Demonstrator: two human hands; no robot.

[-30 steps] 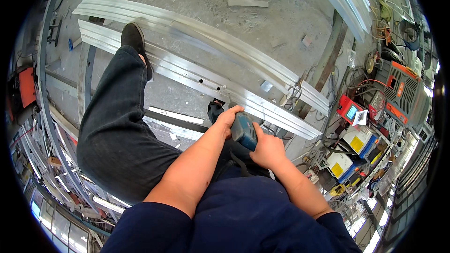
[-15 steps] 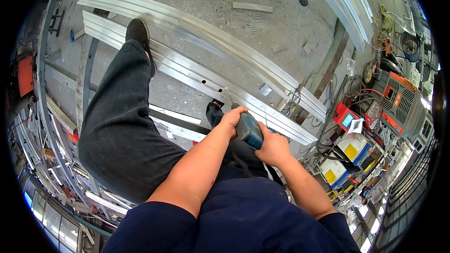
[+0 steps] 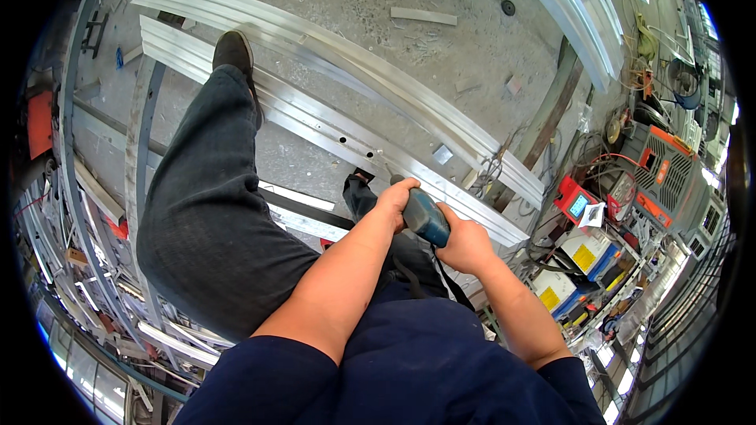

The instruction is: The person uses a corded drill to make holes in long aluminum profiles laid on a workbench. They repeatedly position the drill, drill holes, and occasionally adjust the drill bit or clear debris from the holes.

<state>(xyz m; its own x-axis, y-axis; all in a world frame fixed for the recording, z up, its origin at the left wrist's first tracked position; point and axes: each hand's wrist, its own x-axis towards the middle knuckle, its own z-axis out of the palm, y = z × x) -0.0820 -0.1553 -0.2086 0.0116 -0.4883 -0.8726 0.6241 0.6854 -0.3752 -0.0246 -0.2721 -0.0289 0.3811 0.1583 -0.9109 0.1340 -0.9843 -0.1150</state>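
Note:
Both of my hands are closed on a teal power drill (image 3: 426, 219). My left hand (image 3: 397, 203) wraps its front end, and my right hand (image 3: 466, 242) grips the rear. The thin bit points at an aluminium profile (image 3: 303, 116), close to two dark round holes in its face; whether the tip touches the metal I cannot tell. My shoe (image 3: 233, 52) rests on this profile farther left. A second long aluminium profile (image 3: 354, 65) lies alongside, just beyond it. The drill's cord hangs down toward my body.
Steel beams (image 3: 142, 122) carry the profiles on the left. More aluminium profiles (image 3: 563, 4) lie at the far right. Right of me stand a grey-and-orange machine (image 3: 668, 169), a red device with a lit screen (image 3: 575, 198), and tangled cables. Scraps and shavings litter the concrete floor (image 3: 354, 0).
The drill's rear end and my right hand have shifted slightly to the right. Both hands keep their hold, and the profiles lie as before.

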